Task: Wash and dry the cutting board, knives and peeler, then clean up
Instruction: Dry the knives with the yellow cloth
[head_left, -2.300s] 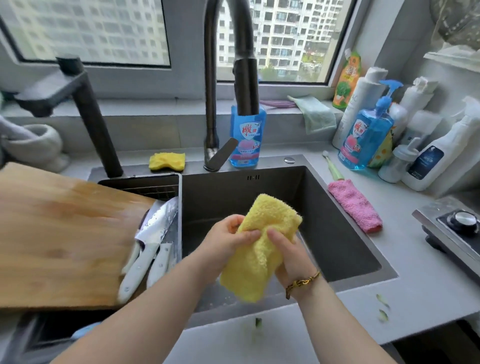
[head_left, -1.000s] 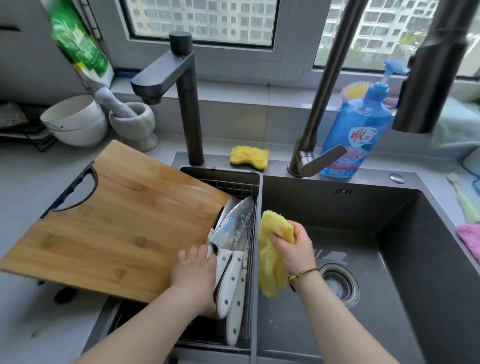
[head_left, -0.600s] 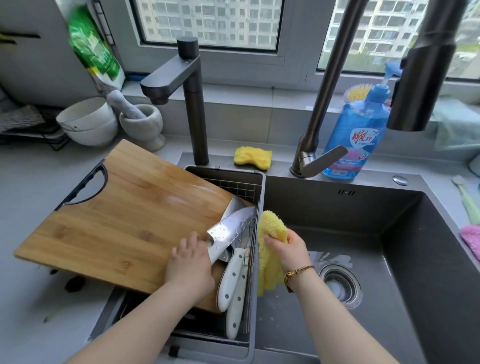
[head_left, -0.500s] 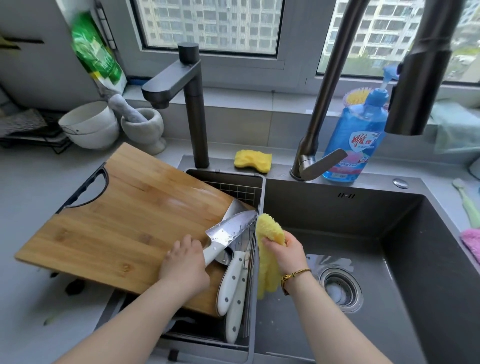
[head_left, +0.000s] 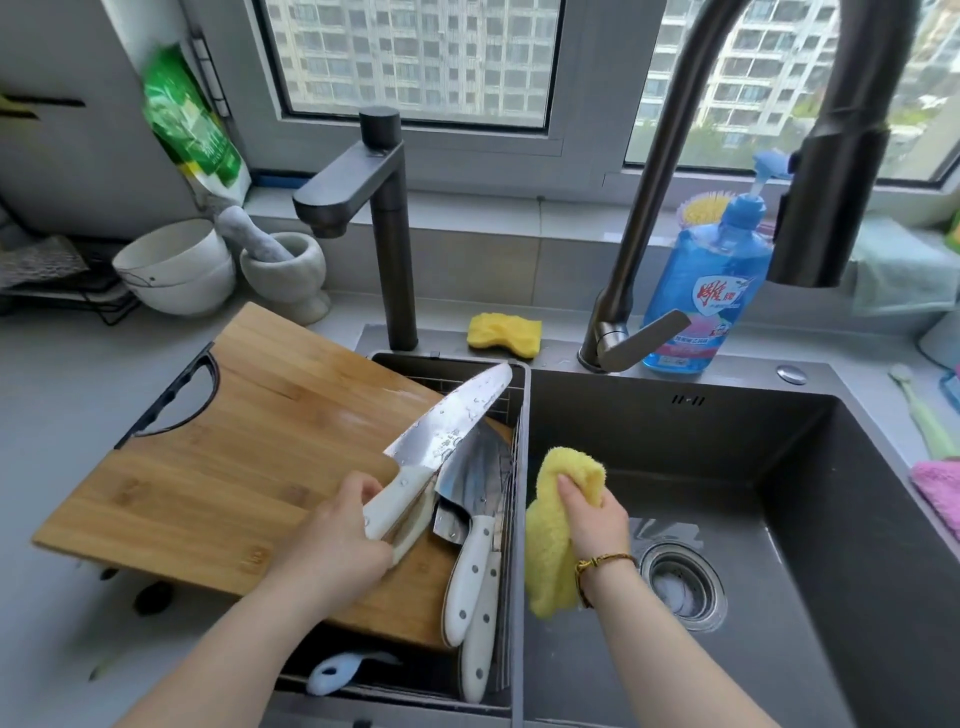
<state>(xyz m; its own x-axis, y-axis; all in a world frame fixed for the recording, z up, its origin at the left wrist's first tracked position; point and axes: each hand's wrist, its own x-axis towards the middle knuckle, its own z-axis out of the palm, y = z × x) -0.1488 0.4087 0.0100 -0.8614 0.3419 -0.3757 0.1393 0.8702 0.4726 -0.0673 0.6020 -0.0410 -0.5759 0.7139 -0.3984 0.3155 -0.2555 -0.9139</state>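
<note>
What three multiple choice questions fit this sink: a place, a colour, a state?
1. Where is the yellow sponge? A in the basin; B on the back ledge of the sink; C on the windowsill.
2. What colour is the handle of the knife in the left hand? A black; B white; C wooden.
3. What is the right hand doing? A hanging idle; B turning a tap; C gripping the yellow cloth.
Answers: B, it lies by the square tap; B, it is white; C, fingers curl round it.
</note>
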